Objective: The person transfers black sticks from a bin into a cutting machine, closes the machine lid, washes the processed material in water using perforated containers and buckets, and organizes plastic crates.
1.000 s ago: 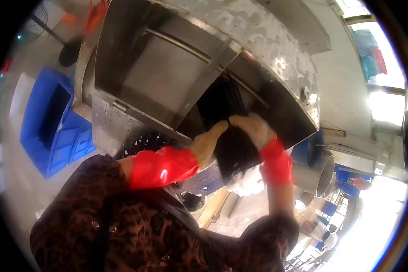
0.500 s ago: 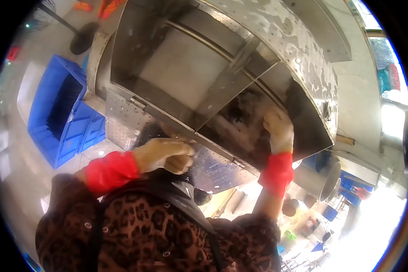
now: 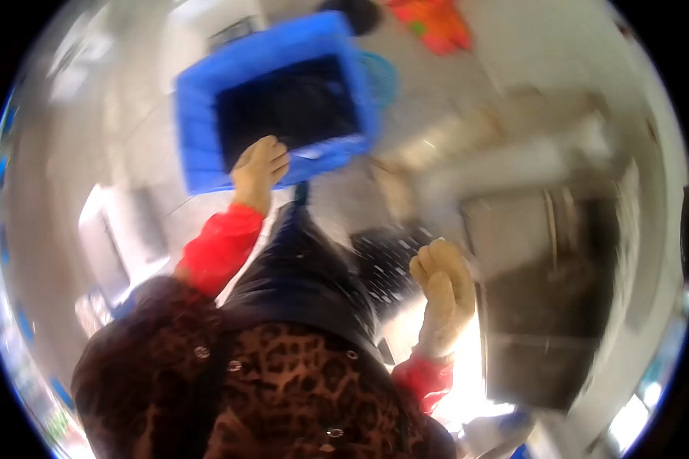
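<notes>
The left hand, in a pale glove with a red cuff, is over the near rim of a blue bin that stands on the floor ahead of the person; whether it touches the rim I cannot tell. Its fingers are curled in, and any hold is hidden. A dark mass lies inside the bin. The right hand, gloved alike, is in front of the body beside an open metal tank, fingers bent together; whether they grip anything I cannot tell. A dark, white-flecked surface lies between the person's legs and the tank.
</notes>
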`<state>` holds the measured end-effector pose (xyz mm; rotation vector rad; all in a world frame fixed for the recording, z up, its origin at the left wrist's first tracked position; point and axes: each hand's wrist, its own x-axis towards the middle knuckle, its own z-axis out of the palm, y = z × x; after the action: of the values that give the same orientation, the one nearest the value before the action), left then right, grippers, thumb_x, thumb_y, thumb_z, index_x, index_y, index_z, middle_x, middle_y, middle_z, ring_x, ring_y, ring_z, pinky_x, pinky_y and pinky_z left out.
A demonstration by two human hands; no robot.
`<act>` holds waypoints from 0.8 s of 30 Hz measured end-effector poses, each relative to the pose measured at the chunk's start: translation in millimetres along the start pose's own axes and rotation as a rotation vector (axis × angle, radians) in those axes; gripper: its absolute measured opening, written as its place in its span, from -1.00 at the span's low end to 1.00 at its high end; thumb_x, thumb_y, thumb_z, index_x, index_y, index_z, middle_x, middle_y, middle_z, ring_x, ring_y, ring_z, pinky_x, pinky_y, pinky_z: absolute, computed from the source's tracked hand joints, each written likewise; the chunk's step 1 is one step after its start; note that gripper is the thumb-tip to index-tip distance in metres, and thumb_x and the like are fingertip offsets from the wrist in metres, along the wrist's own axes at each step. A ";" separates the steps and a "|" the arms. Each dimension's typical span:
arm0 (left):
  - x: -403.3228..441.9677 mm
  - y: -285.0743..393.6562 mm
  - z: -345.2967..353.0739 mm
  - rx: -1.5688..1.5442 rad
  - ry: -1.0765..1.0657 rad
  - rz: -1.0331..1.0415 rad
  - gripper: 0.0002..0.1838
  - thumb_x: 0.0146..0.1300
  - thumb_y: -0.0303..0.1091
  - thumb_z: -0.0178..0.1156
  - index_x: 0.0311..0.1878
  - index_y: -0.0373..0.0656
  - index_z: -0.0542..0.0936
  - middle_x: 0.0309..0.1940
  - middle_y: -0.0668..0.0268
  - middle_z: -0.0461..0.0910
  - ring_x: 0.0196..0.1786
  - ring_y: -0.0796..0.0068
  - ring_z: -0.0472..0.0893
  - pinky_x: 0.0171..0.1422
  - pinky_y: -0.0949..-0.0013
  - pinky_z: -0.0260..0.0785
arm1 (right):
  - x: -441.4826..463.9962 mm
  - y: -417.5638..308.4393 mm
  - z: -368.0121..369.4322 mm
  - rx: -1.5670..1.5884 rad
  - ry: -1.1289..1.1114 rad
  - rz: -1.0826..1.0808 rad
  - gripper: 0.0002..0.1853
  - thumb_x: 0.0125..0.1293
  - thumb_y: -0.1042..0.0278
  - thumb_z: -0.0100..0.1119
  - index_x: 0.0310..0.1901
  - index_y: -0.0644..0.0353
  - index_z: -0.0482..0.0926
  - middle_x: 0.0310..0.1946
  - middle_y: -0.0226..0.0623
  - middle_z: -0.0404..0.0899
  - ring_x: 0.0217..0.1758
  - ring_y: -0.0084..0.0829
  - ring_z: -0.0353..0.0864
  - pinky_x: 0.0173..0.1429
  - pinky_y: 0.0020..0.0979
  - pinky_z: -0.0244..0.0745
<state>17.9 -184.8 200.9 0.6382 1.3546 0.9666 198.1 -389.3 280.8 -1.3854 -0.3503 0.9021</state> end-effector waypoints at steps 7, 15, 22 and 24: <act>176.3 2.1 -109.2 0.816 0.351 0.080 -0.36 0.00 0.00 0.04 0.03 -0.34 0.33 -0.08 -0.04 0.41 0.00 0.09 0.41 0.05 0.32 0.23 | 152.4 77.8 172.4 -0.805 -0.286 0.228 -0.63 0.11 0.25 -0.03 -0.10 0.32 0.42 -0.22 -0.15 0.48 -0.12 -0.38 0.44 -0.05 -0.51 0.31; 253.8 -33.5 -120.9 0.913 0.484 -0.285 -0.14 -0.10 0.15 0.06 0.11 -0.41 0.16 -0.01 -0.16 0.31 0.09 -0.04 0.29 0.16 0.26 0.11 | 291.9 201.1 233.2 -1.516 -0.292 0.235 -0.29 0.01 -0.14 -0.04 -0.11 0.51 0.36 -0.13 0.22 0.36 0.01 0.04 0.31 0.11 -0.25 0.18; 300.0 -62.1 -124.9 0.844 0.508 -0.262 -0.15 -0.15 0.12 0.17 0.04 -0.46 0.24 -0.05 -0.12 0.36 0.04 0.02 0.35 0.11 0.30 0.17 | 330.2 258.9 233.8 -1.501 -0.341 0.357 -0.19 -0.07 -0.25 0.02 -0.07 0.49 0.35 -0.09 0.20 0.35 0.05 0.00 0.30 0.13 -0.29 0.15; 304.7 -62.5 -124.4 0.870 0.446 -0.279 -0.16 -0.16 0.11 0.18 0.03 -0.46 0.26 -0.06 -0.10 0.37 0.03 0.04 0.37 0.10 0.31 0.18 | 328.0 269.1 241.4 -1.473 -0.426 0.325 -0.17 -0.11 -0.26 0.05 -0.06 0.46 0.35 -0.07 0.16 0.35 0.06 -0.03 0.29 0.13 -0.29 0.16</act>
<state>-107.8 28.1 -25.1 0.8646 2.2224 0.2515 146.4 -5.5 -16.4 -2.6200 -1.3158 1.2598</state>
